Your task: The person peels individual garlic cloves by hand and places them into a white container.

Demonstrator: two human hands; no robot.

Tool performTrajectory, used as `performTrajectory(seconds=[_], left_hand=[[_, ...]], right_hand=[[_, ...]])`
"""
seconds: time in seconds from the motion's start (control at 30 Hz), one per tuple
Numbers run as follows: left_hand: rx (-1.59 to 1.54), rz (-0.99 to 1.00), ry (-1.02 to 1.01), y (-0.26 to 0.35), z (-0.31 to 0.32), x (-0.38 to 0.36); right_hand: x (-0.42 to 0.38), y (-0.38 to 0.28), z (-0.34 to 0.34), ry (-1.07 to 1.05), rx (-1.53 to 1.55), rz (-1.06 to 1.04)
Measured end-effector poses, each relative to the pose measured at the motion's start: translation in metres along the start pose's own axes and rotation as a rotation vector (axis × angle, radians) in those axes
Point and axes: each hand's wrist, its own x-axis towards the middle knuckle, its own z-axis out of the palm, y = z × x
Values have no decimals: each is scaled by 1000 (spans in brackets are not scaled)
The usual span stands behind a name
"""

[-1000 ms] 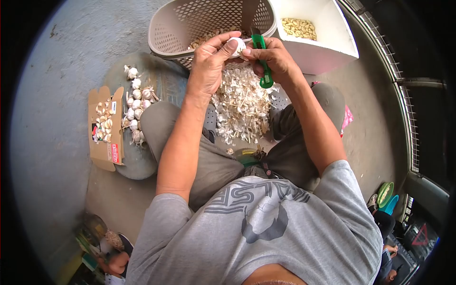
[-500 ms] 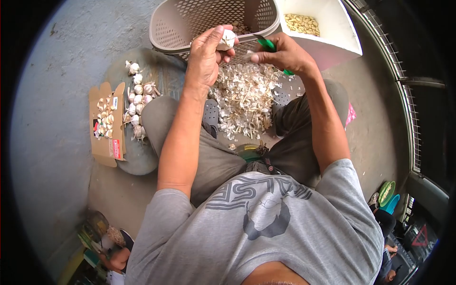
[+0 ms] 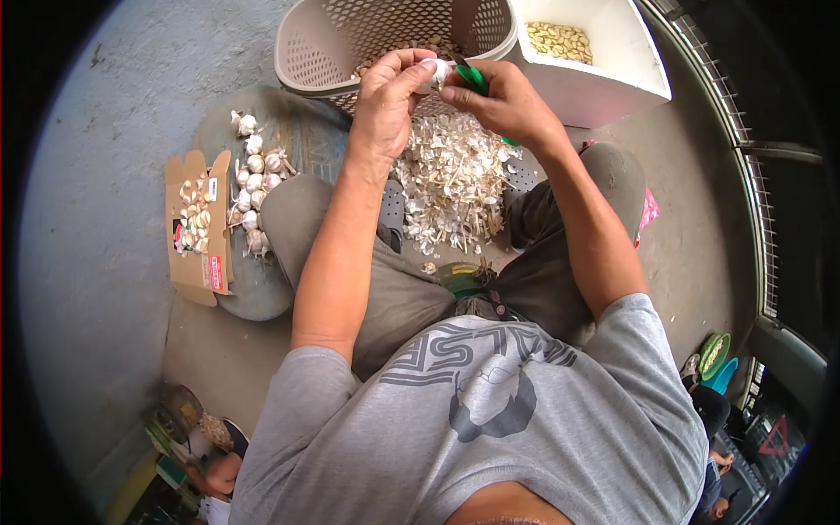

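Green plastic shows in your right hand (image 3: 507,101) in the head view: you grasp a utility knife (image 3: 473,79) there, its dark blade angled up beyond your fingers and part of its handle hidden by your palm. Your left hand (image 3: 383,107) grips a white garlic bulb (image 3: 430,77) between thumb and fingers, and your right thumb and fingertips meet it on its right side; whether the blade touches it, I cannot tell. You hold the bulb in front of the near rim of a taupe perforated plastic basket (image 3: 306,52), in which tan garlic cloves (image 3: 429,44) lie. Just right of that stands a white box (image 3: 604,92) with pale cloves (image 3: 560,42) on its bottom. Below your hands, a heap of garlic skins (image 3: 451,184) covers the floor (image 3: 691,192) between your two grey clogs (image 3: 391,210). To your left, whole garlic bulbs (image 3: 255,184) sit clustered on a rounded grey-blue surface (image 3: 223,131), beside a flattened-out cardboard box (image 3: 188,276) that holds more loose cloves (image 3: 194,217) and carries a red label (image 3: 216,271). Something pink (image 3: 649,210) lies beyond your right knee. At the lower right are a green basket (image 3: 713,354) and a blue basin (image 3: 723,376), and at the lower left you see part of another person (image 3: 219,477)
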Motion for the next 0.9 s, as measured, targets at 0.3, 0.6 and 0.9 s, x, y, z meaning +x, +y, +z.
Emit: performTrajectory(seconds=[0.3,0.6,0.9], left_hand=[[-69,70,-16,-1,4,0],[95,-90,57,7,8,-7],[90,-127,124,2,13,-6]], right_hand=[[1,-3,-2,-31,34,64],[-1,1,-6,96,-130,-134],[-3,-4,-4,128,-305,-131]])
